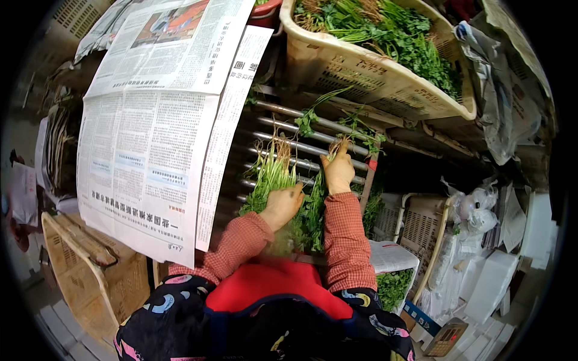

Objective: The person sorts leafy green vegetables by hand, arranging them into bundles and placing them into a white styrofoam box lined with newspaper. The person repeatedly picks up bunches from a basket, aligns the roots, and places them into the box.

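Observation:
A bunch of leafy green herbs [275, 171] with pale stems and brown roots lies on a rack of metal bars [291, 143]. My left hand [283, 205] rests over the lower part of this bunch, its fingers partly hidden by the hand itself and the leaves. To its right, my right hand [339, 169] is closed around the root end of a second, smaller bunch of herbs [317, 212], whose leaves hang down toward me. Loose sprigs [307, 122] lie across the upper bars, just beyond my right hand.
Large newspaper sheets [149, 135] cover the left side. A yellowed plastic crate [334, 58] full of rooted greens stands beyond the rack. Another crate [90, 270] is at lower left. On the right are a crate [422, 234], plastic bags [474, 210], a white foam box [491, 284] and a scale display [446, 337].

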Demonstrator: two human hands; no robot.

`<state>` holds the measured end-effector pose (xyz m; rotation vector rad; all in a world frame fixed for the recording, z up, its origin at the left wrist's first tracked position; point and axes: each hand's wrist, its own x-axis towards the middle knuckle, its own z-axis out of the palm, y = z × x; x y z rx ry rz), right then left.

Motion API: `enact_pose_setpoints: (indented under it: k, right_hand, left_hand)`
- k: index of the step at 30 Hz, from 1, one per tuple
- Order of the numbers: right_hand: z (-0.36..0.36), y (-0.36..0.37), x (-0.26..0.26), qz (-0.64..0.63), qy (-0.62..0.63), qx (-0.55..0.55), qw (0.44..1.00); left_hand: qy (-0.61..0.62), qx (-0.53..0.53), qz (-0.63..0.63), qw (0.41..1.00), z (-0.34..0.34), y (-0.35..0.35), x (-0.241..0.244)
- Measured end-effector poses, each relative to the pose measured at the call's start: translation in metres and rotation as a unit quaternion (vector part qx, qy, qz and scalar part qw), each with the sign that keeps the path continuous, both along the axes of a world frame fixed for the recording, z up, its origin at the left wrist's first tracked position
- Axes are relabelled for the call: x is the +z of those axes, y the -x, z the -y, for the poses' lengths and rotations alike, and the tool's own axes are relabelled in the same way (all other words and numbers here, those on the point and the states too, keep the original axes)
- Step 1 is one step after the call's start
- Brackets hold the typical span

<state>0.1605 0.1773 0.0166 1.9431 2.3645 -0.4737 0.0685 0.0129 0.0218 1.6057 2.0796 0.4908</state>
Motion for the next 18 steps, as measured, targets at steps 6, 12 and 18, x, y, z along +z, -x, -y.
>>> enact_pose_setpoints:
  k: [6, 12, 18]
  right_hand:
    - [-0.024, -0.044, -0.041, -0.417, 0.015, -0.066, 0.906]
    - [0.004, -0.037, 0.005, -0.456, 0.370, -0.086, 0.805]
    - [0.057, 0.034, -0.012, -0.291, 0.164, 0.067, 0.940]
  left_hand:
    - [-0.200, 0.083, 0.009, 0.976, 0.023, 0.017, -0.017]
    - [-0.098, 0.184, 0.018, 0.978, 0.035, 0.027, -0.019]
    - [0.009, 0.172, -0.065, 0.983, 0.009, 0.025, -0.012]
